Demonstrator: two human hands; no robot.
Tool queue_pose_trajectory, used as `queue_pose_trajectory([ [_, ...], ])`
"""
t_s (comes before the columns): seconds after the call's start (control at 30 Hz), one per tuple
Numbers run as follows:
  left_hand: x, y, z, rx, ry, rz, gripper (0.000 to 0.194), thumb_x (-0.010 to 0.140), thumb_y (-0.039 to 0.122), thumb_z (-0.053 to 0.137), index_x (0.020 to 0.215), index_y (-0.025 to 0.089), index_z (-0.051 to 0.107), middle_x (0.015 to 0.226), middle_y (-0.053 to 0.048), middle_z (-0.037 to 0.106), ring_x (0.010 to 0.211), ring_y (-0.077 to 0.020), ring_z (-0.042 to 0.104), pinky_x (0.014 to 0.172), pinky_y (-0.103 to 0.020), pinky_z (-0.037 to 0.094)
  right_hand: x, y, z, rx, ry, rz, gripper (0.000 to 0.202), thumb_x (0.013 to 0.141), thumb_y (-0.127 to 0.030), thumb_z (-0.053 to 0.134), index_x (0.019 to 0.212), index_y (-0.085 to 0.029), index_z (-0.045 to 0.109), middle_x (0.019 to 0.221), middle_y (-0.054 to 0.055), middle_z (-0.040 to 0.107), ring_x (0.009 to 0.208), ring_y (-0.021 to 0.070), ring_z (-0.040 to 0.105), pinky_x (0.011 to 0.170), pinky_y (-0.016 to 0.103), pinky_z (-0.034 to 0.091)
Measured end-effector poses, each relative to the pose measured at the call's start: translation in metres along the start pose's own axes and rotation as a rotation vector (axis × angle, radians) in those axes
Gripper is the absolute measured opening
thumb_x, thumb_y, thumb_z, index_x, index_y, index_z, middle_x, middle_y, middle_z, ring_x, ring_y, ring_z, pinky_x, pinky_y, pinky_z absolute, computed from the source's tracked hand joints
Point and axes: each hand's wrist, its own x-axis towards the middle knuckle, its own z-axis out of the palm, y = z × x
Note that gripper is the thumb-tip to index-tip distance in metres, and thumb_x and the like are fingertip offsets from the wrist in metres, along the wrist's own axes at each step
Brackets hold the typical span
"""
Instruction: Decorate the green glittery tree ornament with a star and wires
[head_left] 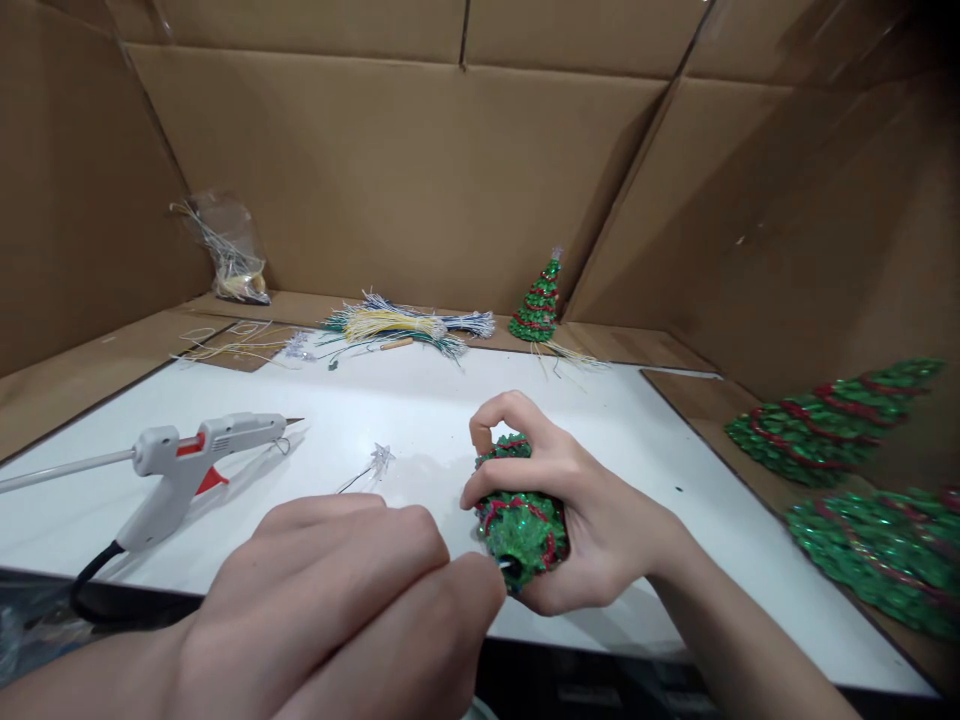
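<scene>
My right hand [570, 490] is wrapped round a small green glittery Christmas tree [529, 535] with red garland, its narrow end turned toward me. A dark hole shows at that end, and a short whitish tip sits in it. My left hand [352, 600] is closed right beside the hole, fingers pressed together. Whatever it pinches is mostly hidden behind the knuckles. On the white table just beyond my left hand lies a clear star [381, 459] on a thin wire.
A glue gun [206, 450] with a red trigger lies at left. Behind are bundled wires [405, 325], a standing Christmas tree [538, 305] with a star, and a plastic bag [232, 250]. Two more trees [832, 425] lie at right. Cardboard walls [397, 160] enclose the table.
</scene>
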Motion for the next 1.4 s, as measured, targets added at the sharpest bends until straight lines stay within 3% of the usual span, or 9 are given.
queue_pose_trajectory([
  [0.3, 0.001, -0.003, -0.001, 0.020, -0.070, 0.009, 0.008, 0.079, 0.013, 0.058, 0.084, 0.019, 0.059, 0.056, 0.006, 0.051, 0.045, -0.0062, 0.043, 0.043, -0.023, 0.030, 0.000, -0.001, 0.000, -0.005, 0.005, -0.004, 0.029, 0.054, -0.029, 0.070, 0.079, -0.015, 0.066, 0.095, 0.005, 0.037, 0.093, 0.0185, 0.044, 0.080, 0.032, 0.043],
  [0.53, -0.006, -0.006, -0.005, 0.001, -0.144, 0.018, 0.008, 0.083, 0.025, 0.060, 0.089, 0.021, 0.058, 0.056, 0.008, 0.047, 0.045, -0.0046, 0.040, 0.045, -0.020, 0.032, 0.000, -0.003, 0.000, -0.002, 0.001, -0.002, 0.029, 0.052, -0.028, 0.070, 0.078, -0.015, 0.065, 0.095, 0.005, 0.037, 0.091, 0.0182, 0.044, 0.078, 0.032, 0.043],
  [0.83, 0.008, -0.007, -0.012, 0.084, -0.181, 0.170, 0.008, 0.082, 0.022, 0.061, 0.089, 0.018, 0.060, 0.062, 0.005, 0.053, 0.049, -0.0052, 0.045, 0.048, -0.021, 0.036, 0.000, -0.001, -0.001, -0.005, 0.000, -0.005, 0.029, 0.052, -0.028, 0.069, 0.078, -0.017, 0.064, 0.095, 0.005, 0.037, 0.091, 0.0192, 0.043, 0.077, 0.034, 0.043],
  [0.97, 0.010, -0.007, -0.011, 0.097, -0.152, 0.217, 0.003, 0.084, 0.020, 0.058, 0.085, 0.018, 0.059, 0.061, 0.006, 0.052, 0.047, -0.0057, 0.043, 0.045, -0.022, 0.035, 0.001, -0.002, -0.001, -0.001, -0.002, 0.001, 0.030, 0.051, -0.028, 0.069, 0.079, -0.018, 0.063, 0.095, 0.005, 0.037, 0.090, 0.0199, 0.044, 0.077, 0.035, 0.044],
  [1.17, 0.004, -0.006, -0.007, 0.109, -0.134, 0.105, 0.013, 0.082, 0.026, 0.060, 0.093, 0.019, 0.060, 0.056, 0.006, 0.051, 0.043, -0.0080, 0.041, 0.041, -0.027, 0.029, 0.000, -0.002, -0.001, 0.002, -0.002, -0.006, 0.028, 0.052, -0.027, 0.069, 0.078, -0.018, 0.062, 0.093, 0.005, 0.037, 0.089, 0.0202, 0.044, 0.076, 0.036, 0.044],
  [1.4, 0.007, -0.007, -0.006, 0.126, -0.096, 0.188, 0.008, 0.083, 0.025, 0.061, 0.085, 0.018, 0.058, 0.054, 0.006, 0.049, 0.041, -0.0070, 0.038, 0.041, -0.026, 0.025, 0.000, -0.002, -0.001, 0.000, 0.000, -0.004, 0.029, 0.051, -0.028, 0.069, 0.078, -0.017, 0.064, 0.094, 0.005, 0.037, 0.090, 0.0198, 0.043, 0.076, 0.034, 0.043],
])
